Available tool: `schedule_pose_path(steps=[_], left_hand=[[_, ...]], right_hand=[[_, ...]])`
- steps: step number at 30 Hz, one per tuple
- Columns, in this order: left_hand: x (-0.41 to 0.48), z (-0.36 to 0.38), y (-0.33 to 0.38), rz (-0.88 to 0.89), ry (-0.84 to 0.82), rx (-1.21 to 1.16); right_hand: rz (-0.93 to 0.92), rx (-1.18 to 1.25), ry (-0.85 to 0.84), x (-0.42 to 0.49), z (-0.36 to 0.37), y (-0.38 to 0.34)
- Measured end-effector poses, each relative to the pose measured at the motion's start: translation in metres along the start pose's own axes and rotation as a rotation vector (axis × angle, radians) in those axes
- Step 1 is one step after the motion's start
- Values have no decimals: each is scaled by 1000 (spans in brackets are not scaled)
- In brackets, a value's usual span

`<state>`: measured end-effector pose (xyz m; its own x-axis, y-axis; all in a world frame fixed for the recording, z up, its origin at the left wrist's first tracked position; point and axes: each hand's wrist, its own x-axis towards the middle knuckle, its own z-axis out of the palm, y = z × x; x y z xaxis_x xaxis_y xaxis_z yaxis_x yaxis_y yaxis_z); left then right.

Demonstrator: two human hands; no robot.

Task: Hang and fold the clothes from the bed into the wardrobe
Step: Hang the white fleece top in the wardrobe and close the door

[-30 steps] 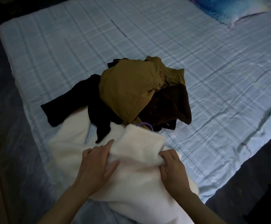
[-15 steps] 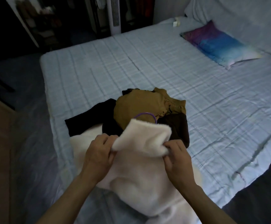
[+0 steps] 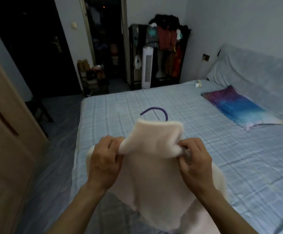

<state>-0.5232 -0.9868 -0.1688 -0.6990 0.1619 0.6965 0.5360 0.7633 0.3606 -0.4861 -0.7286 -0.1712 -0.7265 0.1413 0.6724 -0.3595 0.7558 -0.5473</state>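
A fluffy cream sweater with a high collar hangs in the air in front of me, above the bed. A purple hanger hook sticks up out of its collar. My left hand grips the left side of the collar. My right hand grips the right side, fingers curled into the fabric. The sweater hides the pile of other clothes on the bed.
A wooden door stands close at the left. Across the room are a dark doorway, a white tower fan and an open rack of hanging clothes. A purple and blue pillow lies at the bed's right.
Both hands have lifted the cream sweater off the bed and up in front of me. My view has tilted up from the clothes pile to the room.
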Motion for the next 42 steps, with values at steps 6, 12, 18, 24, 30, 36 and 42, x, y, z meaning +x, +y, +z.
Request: schedule_pose_path(steps=[6, 12, 18, 24, 30, 36, 42], left_hand=[[21, -43, 82, 129, 242, 128], [11, -82, 144, 151, 342, 304], [-27, -116, 173, 67, 342, 398], [-84, -181, 180, -23, 207, 499], [-156, -279, 201, -197, 116, 649], [-228, -389, 237, -389, 105, 355], [-283, -492, 262, -524, 129, -209]], right_hand=[[-95, 161, 71, 40, -75, -5], [-278, 278, -155, 71, -136, -9], [-306, 316, -273, 66, -136, -34], [-499, 374, -201, 35, -114, -87], [-630, 555, -184, -13, -94, -181], [-744, 720, -188, -69, -88, -295], [-766, 851, -170, -134, -96, -389]])
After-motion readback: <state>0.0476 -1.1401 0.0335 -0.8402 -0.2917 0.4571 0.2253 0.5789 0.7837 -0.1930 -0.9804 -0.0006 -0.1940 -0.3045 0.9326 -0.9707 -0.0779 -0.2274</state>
